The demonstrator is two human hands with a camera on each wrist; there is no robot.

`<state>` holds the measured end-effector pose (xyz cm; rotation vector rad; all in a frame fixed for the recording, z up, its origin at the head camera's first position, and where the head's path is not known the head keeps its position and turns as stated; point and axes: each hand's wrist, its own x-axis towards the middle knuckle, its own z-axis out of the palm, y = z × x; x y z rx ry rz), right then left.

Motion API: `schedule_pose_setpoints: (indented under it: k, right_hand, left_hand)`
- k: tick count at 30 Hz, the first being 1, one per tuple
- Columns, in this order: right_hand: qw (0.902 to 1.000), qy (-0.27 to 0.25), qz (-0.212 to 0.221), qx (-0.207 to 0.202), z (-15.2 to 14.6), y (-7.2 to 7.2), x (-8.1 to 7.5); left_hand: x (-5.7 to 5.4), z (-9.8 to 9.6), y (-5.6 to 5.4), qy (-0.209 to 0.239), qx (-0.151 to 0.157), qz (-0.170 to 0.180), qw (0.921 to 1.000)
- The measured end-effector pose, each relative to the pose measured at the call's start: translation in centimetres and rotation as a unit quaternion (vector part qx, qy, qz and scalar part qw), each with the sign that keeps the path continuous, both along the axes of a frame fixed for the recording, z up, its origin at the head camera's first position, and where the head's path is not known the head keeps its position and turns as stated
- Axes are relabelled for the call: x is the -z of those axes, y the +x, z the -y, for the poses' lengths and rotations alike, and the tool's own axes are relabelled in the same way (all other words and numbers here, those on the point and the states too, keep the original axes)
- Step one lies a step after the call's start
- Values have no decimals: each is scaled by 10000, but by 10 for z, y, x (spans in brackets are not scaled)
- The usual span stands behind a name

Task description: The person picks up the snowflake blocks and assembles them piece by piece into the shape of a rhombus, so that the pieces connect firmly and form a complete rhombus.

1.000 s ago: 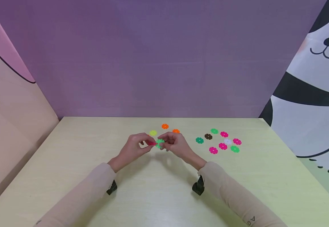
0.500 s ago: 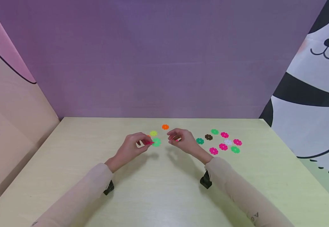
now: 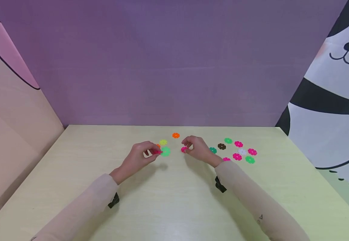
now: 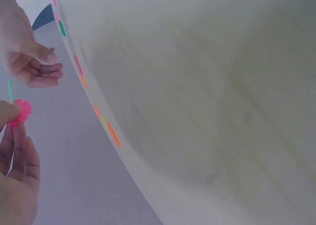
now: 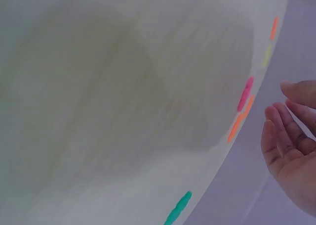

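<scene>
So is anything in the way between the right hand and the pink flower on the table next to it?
Nothing I can see blocks the right hand from the pink flower. An orange flower shows behind the pink one in the right wrist view, not in between.

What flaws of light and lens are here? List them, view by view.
Head view: the left hand and right hand cast soft shadows, and a pale sheen lies on the near tabletop; left wrist view: pale and hazy, the tabletop's edge bowed, the pink flower-shaped disc vivid; right wrist view: hazy, with broad shadows and the teal disc cut off by the frame.
</scene>
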<state>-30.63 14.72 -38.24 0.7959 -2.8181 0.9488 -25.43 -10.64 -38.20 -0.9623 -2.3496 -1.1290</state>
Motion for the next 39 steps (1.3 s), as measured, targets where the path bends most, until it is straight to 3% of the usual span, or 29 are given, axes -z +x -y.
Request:
schedule_pose_setpoints:
  k: [7, 11, 17, 27, 39]
  right_hand:
    - [9981, 588, -121, -125, -2, -11, 2]
    - [9971, 757, 63, -101, -5, -17, 5]
    - [9964, 773, 302, -195, -6, -23, 9]
    - [9968, 777, -18, -202, -3, -23, 9]
    - [9988, 437, -156, -168, -2, -15, 5]
  left_hand:
    - [-1, 0, 1, -13, -40, 38, 10000]
    - [-2, 0, 2, -43, -47, 84, 9999]
    - [-3, 0, 3, -84, -87, 139, 9998]
    - [-4, 2, 4, -104, -63, 142, 9998]
    - [-4, 1, 4, -99, -73, 127, 9998]
